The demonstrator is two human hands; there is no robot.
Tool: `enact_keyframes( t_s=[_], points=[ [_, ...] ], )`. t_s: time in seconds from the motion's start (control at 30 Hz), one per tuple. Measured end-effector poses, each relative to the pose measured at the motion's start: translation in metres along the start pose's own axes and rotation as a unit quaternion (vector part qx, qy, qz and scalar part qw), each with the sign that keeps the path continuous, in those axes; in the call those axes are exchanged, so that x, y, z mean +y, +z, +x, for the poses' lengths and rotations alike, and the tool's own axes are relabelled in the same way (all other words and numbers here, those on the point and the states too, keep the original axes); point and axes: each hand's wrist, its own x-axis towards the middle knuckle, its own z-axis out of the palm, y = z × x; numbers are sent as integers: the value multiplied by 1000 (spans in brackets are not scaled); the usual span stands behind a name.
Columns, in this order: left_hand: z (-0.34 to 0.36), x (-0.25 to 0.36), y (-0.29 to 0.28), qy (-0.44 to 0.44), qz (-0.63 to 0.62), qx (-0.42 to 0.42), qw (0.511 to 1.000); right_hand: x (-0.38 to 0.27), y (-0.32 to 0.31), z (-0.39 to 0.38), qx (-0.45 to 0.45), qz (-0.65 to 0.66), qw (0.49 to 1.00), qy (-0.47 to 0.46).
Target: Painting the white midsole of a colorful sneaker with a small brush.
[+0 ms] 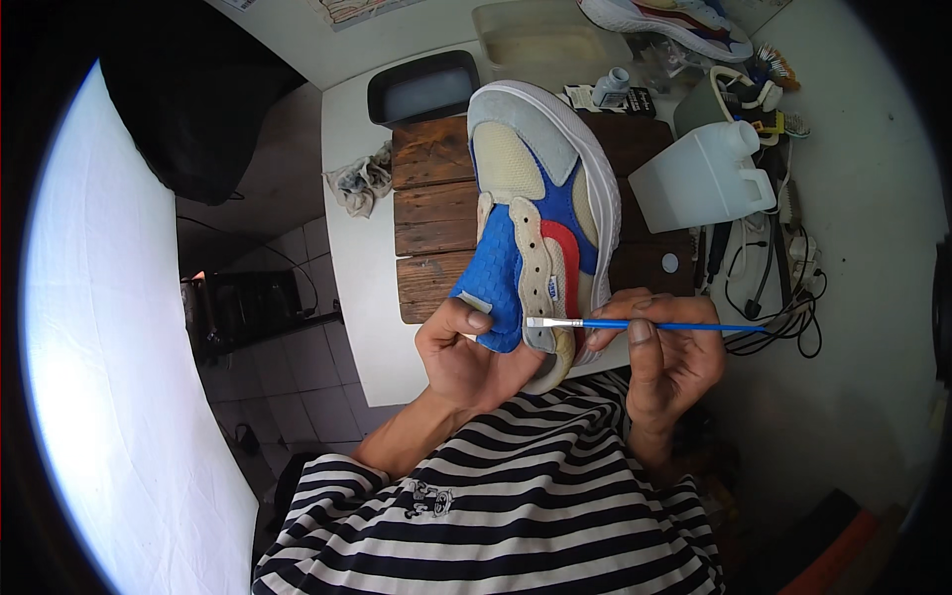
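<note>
Head view: left hand [464,365] holds sneaker [565,218] over edge of board [434,213].

From the wearer's head, the left fisheye camera looks steeply down past the striped shirt [486,486] at the white table [359,297], near enough that the sneaker [543,223] looms mid-view.

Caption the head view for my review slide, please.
Left hand holds a multicoloured sneaker over a wooden board; right hand holds a blue-handled brush, its bristles by the lace-hole strip.
</note>
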Motion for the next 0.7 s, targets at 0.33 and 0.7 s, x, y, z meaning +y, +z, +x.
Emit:
enact_keyframes(
  t_s=[0.33, 0.7],
  points=[
    [0, 1, -2, 0, 1, -13, 1000, -2, 2, -2, 12, -22, 1000, -15],
    [2, 3, 3, 1, -17, -18, 1000, 2, 4, -1, 14, -37, 999, -25]
  ],
)
